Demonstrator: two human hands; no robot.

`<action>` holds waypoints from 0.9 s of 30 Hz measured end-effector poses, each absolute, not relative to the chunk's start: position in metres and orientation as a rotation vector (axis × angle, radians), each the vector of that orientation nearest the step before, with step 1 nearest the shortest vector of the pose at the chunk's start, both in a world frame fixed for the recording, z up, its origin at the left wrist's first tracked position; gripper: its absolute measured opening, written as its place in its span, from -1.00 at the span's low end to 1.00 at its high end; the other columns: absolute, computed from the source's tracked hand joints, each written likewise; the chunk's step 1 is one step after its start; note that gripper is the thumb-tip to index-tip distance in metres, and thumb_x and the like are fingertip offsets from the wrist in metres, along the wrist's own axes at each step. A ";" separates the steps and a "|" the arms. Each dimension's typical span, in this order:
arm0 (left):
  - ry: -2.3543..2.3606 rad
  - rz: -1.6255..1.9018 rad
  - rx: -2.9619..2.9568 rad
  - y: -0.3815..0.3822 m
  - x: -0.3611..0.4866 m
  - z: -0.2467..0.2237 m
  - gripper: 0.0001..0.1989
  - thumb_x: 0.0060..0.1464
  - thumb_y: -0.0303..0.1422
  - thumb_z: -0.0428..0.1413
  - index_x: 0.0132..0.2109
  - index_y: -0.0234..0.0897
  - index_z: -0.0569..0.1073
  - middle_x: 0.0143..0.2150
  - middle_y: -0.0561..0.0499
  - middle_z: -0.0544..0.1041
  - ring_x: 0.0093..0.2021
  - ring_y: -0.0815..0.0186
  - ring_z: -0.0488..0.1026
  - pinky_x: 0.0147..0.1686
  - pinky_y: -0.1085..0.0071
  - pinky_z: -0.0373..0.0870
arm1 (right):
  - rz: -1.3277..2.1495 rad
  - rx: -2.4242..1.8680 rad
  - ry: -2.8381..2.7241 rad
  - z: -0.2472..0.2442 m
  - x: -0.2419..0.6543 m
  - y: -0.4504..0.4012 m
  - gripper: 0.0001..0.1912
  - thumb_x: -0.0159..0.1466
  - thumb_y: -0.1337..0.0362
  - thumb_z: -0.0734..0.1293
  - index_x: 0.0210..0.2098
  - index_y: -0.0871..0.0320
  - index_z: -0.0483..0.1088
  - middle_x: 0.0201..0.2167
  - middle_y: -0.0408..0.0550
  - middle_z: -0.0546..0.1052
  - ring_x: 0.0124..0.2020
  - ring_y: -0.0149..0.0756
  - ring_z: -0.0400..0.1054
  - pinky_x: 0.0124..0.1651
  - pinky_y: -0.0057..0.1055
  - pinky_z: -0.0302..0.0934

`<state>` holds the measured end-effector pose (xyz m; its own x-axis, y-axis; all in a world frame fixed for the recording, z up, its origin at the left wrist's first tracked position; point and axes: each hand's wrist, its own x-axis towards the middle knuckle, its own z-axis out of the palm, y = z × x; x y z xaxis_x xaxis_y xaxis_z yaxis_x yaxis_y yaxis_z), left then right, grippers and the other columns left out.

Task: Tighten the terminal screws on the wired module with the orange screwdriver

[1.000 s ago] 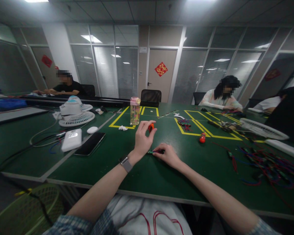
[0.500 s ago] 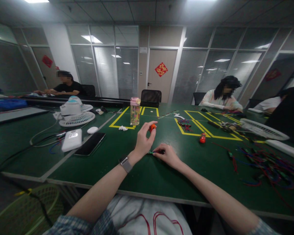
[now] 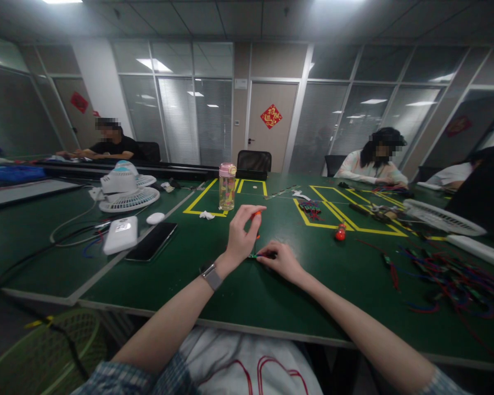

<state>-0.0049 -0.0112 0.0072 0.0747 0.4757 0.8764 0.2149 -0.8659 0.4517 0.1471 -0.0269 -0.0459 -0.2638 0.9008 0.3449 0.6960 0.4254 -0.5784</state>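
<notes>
My left hand [image 3: 241, 235], with a watch on its wrist, is closed around the orange handle of a small screwdriver [image 3: 257, 214]. The screwdriver stands roughly upright, and its thin shaft reaches down to a small green connector block [image 3: 252, 256] on the table. Most of the handle is hidden behind my fingers. My right hand [image 3: 283, 261] pinches the block's right side, where red and blue wires run in under the fingers. Whether the screwdriver tip sits in a screw is too small to tell.
A pile of wired green blocks [image 3: 448, 280] spreads at right, near a red-orange screwdriver [image 3: 340, 232]. Ahead stands a pink-lidded bottle [image 3: 227, 187]. A phone [image 3: 152, 242], white power bank [image 3: 121, 236] and fan [image 3: 125, 189] lie at left. Co-workers sit across the table.
The fingers of my left hand have shifted on the screwdriver handle, and less orange shows at the top, with some showing lower down. My right hand stays put.
</notes>
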 end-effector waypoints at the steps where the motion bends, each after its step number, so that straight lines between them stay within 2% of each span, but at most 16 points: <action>1: 0.727 1.914 2.158 -0.011 -0.005 0.007 -0.83 0.20 -0.35 0.00 -0.12 -0.22 0.45 -0.22 -0.01 0.38 -0.16 0.33 0.37 -0.12 0.37 0.31 | 0.410 -1.341 -2.046 -0.047 0.147 -0.026 -0.89 0.11 0.32 0.39 -0.37 0.18 0.57 -0.45 -0.06 0.50 -0.39 -0.33 0.34 -0.30 -0.44 0.19; 5: 0.775 1.992 2.165 -0.011 -0.004 0.007 -0.88 0.13 -0.31 0.10 -0.21 -0.23 0.46 -0.28 0.02 0.33 -0.22 0.34 0.34 -0.17 0.38 0.32 | 0.414 -1.323 -2.050 -0.051 0.149 -0.023 -0.89 0.11 0.32 0.39 -0.37 0.17 0.57 -0.44 -0.06 0.51 -0.39 -0.33 0.34 -0.30 -0.44 0.19; 12: 0.662 1.832 2.086 -0.008 -0.003 0.004 -0.74 0.27 -0.38 -0.13 0.01 -0.23 0.37 -0.18 -0.04 0.44 -0.22 0.37 0.41 -0.18 0.40 0.36 | 0.414 -1.319 -2.042 -0.048 0.148 -0.025 -0.89 0.10 0.33 0.39 -0.37 0.17 0.57 -0.44 -0.06 0.52 -0.40 -0.33 0.35 -0.32 -0.45 0.20; 17: 0.602 1.742 2.062 -0.009 -0.004 0.003 -0.68 0.30 -0.40 -0.20 0.10 -0.22 0.32 -0.09 -0.07 0.45 -0.18 0.37 0.45 -0.13 0.37 0.38 | 0.423 -1.304 -2.040 -0.048 0.148 -0.025 -0.89 0.10 0.33 0.39 -0.37 0.18 0.57 -0.43 -0.04 0.53 -0.39 -0.32 0.37 -0.30 -0.44 0.21; 20: 0.642 1.773 2.089 -0.008 -0.003 0.004 -0.70 0.27 -0.39 -0.12 0.10 -0.21 0.32 -0.10 -0.06 0.45 -0.17 0.36 0.43 -0.14 0.37 0.38 | 0.422 -1.303 -2.040 -0.048 0.148 -0.025 -0.89 0.11 0.32 0.39 -0.36 0.17 0.57 -0.42 -0.05 0.53 -0.37 -0.32 0.36 -0.29 -0.43 0.21; 24: 0.762 1.909 2.164 -0.009 -0.003 0.006 -0.79 0.16 -0.36 0.07 -0.05 -0.20 0.43 -0.23 0.00 0.40 -0.21 0.35 0.37 -0.16 0.39 0.34 | 0.424 -1.318 -2.035 -0.048 0.148 -0.025 -0.89 0.10 0.33 0.39 -0.37 0.18 0.56 -0.42 -0.05 0.52 -0.38 -0.32 0.36 -0.29 -0.43 0.20; 27: 0.773 1.931 2.198 -0.011 -0.004 0.007 -0.82 0.13 -0.33 0.11 -0.11 -0.23 0.46 -0.26 0.02 0.35 -0.23 0.36 0.35 -0.18 0.41 0.32 | 0.426 -1.328 -2.035 -0.049 0.148 -0.025 -0.89 0.11 0.33 0.39 -0.37 0.19 0.57 -0.43 -0.05 0.52 -0.38 -0.31 0.35 -0.30 -0.43 0.19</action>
<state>-0.0043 -0.0112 0.0072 0.0582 0.4434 0.8944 0.2959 -0.8634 0.4087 0.1478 -0.0250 -0.0486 -0.2648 0.8986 0.3498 0.6831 0.4308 -0.5897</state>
